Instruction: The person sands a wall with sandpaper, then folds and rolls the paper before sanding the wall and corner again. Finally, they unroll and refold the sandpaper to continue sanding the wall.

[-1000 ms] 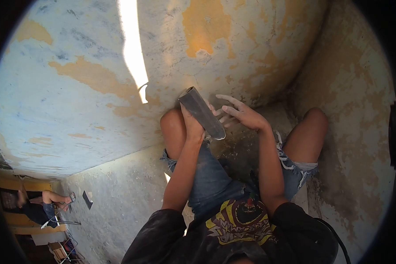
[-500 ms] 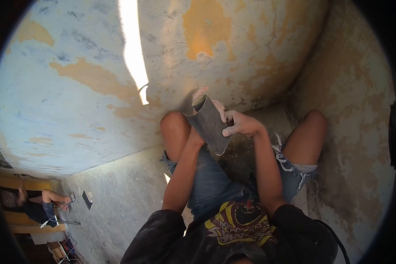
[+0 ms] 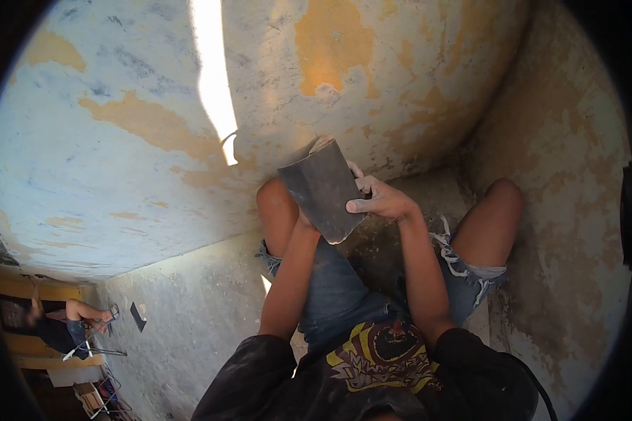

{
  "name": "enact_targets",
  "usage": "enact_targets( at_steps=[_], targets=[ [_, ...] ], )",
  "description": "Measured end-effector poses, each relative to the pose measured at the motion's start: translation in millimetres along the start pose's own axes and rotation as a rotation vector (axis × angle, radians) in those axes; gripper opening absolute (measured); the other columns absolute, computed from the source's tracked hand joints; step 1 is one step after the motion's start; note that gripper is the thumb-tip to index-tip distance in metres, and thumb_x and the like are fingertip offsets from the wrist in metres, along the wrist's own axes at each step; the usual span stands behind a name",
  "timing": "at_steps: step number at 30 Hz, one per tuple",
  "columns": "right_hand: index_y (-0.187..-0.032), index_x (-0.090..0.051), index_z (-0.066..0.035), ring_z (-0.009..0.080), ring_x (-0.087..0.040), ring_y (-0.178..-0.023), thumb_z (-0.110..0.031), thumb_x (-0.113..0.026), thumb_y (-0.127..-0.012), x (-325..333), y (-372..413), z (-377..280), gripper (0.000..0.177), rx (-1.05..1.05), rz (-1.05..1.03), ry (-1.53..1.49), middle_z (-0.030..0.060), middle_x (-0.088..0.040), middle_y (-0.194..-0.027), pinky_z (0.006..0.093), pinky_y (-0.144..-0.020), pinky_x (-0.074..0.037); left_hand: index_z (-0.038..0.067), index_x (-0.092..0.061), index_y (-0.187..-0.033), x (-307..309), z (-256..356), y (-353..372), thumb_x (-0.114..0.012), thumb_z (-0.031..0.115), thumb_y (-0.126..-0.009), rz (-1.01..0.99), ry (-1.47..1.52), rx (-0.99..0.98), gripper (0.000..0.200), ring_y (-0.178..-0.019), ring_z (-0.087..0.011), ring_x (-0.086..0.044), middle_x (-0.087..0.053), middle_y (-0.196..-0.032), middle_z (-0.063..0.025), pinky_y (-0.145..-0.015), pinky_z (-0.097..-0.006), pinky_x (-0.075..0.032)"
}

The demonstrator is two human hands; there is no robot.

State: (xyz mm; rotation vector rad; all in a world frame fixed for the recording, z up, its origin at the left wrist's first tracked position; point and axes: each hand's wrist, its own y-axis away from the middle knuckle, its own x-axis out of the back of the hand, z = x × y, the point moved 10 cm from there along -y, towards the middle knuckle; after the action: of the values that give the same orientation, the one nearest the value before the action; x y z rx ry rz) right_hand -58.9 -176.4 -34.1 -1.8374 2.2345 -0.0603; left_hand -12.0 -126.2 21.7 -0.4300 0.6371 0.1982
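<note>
Mostly dark grey sheet point(image 3: 319, 189); gently curved

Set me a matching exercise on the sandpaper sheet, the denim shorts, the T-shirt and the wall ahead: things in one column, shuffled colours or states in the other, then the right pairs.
Things
1. Sandpaper sheet
2. Denim shorts
3. T-shirt
4. Wall ahead

Colours or states
A. Black, with a yellow print on the front
B. Pale, with patches of orange
C. Held by the left hand and right hand
D. Blue, with frayed hems

Right pairs: 1-C, 2-D, 3-A, 4-B
</note>
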Motion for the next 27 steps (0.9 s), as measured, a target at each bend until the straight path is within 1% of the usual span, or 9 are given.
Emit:
enact_targets(
  at_steps=[2,6,8,11,14,18,20,23,27],
  targets=[
    [-0.108,-0.069,0.004,0.008,-0.059,-0.087,-0.029,-0.08,-0.086,-9.7,0.9,-9.4,0.041,-0.106,-0.102,-0.273,0.0,-0.068,-0.093,0.0252,-0.08,-0.046,0.009,-0.015,-0.158,8.2,15.7,-0.1,-0.048,0.057,-0.099,0.274,0.141,0.014,0.083,-0.103,-0.0256,-0.059,-0.058,-0.116,-0.0184,-0.104,-0.0389,-0.04],
    [-0.11,-0.069,0.004,0.0077,-0.061,-0.088,-0.025,-0.079,-0.087,14.8,5.2,-29.3,0.038,-0.101,0.024,-0.191,0.0014,-0.07,-0.098,0.0253,-0.08,-0.048,0.008,-0.021,-0.156,19.6,26.9,3.7,-0.046,0.065,-0.096,0.365,0.314,-0.045,0.087,-0.114,-0.0266,-0.058,-0.057,-0.125,-0.0174,-0.106,-0.0403,-0.039],
    [-0.109,-0.07,0.004,0.007,-0.061,-0.088,-0.023,-0.079,-0.087,25.6,10.2,-39.5,0.036,-0.093,0.105,-0.13,0.001,-0.071,-0.099,0.0248,-0.08,-0.048,0.004,-0.027,-0.153,18.3,34.8,4.4,-0.06,0.06,-0.092,0.243,-0.116,-0.095,0.089,-0.118,-0.0248,-0.055,-0.06,-0.121,-0.0125,-0.107,-0.0413,-0.038],
    [-0.109,-0.07,0.003,0.0068,-0.06,-0.088,-0.023,-0.079,-0.087,29.3,12.1,-39.1,0.035,-0.097,0.121,-0.129,0.0003,-0.07,-0.098,0.0251,-0.08,-0.048,0.002,-0.031,-0.15,23.9,30.1,5.0,-0.074,0.047,-0.088,0.322,-0.247,-0.082,0.088,-0.114,-0.0217,-0.058,-0.062,-0.118,-0.0093,-0.105,-0.039,-0.04],
    [-0.108,-0.07,0.003,0.0077,-0.061,-0.088,-0.023,-0.079,-0.087,26.6,9.9,-43.6,0.035,-0.083,0.123,-0.135,0.0014,-0.071,-0.101,0.0255,-0.08,-0.048,0.001,-0.032,-0.149,29.6,27.1,4.0,-0.079,0.037,-0.086,0.302,-0.167,-0.06,0.086,-0.112,-0.019,-0.059,-0.063,-0.116,-0.0072,-0.104,-0.0379,-0.043],
    [-0.111,-0.069,0.003,0.0092,-0.063,-0.089,-0.025,-0.076,-0.09,22.7,6.4,-49.4,0.036,-0.031,0.108,-0.096,0.0035,-0.07,-0.102,0.0272,-0.077,-0.051,-0.001,-0.035,-0.147,25.5,27.7,1.6,-0.078,0.037,-0.088,0.29,-0.178,-0.057,0.082,-0.111,-0.0176,-0.06,-0.064,-0.117,-0.0075,-0.102,-0.0361,-0.046],
    [-0.118,-0.063,0.003,0.01,-0.064,-0.089,-0.029,-0.071,-0.094,8.6,6.7,-44.7,0.041,-0.155,-0.016,-0.224,0.0049,-0.069,-0.103,0.0273,-0.068,-0.057,-0.003,-0.04,-0.143,24.3,25.5,2.0,-0.074,0.031,-0.092,0.302,-0.163,-0.029,0.07,-0.115,-0.0175,-0.06,-0.063,-0.121,-0.0077,-0.102,-0.0353,-0.047],
    [-0.125,-0.058,0.003,0.0099,-0.065,-0.087,-0.031,-0.066,-0.098,4.5,6.3,-43.5,0.045,-0.185,0.013,-0.293,0.005,-0.067,-0.102,0.0263,-0.059,-0.06,-0.002,-0.045,-0.138,40.3,13.6,4.0,-0.069,0.024,-0.097,0.364,-0.196,0.071,0.055,-0.114,-0.0173,-0.06,-0.062,-0.125,-0.0083,-0.1,-0.0345,-0.048],
    [-0.125,-0.056,0.004,0.0097,-0.065,-0.085,-0.031,-0.065,-0.098,5.7,5.2,-40.4,0.045,-0.207,0.033,-0.331,0.0049,-0.066,-0.103,0.0254,-0.058,-0.061,-0.001,-0.049,-0.134,54.2,7.9,8.7,-0.066,0.019,-0.099,0.399,-0.122,0.14,0.044,-0.114,-0.0168,-0.06,-0.062,-0.126,-0.0086,-0.099,-0.0339,-0.048]
  ],
)
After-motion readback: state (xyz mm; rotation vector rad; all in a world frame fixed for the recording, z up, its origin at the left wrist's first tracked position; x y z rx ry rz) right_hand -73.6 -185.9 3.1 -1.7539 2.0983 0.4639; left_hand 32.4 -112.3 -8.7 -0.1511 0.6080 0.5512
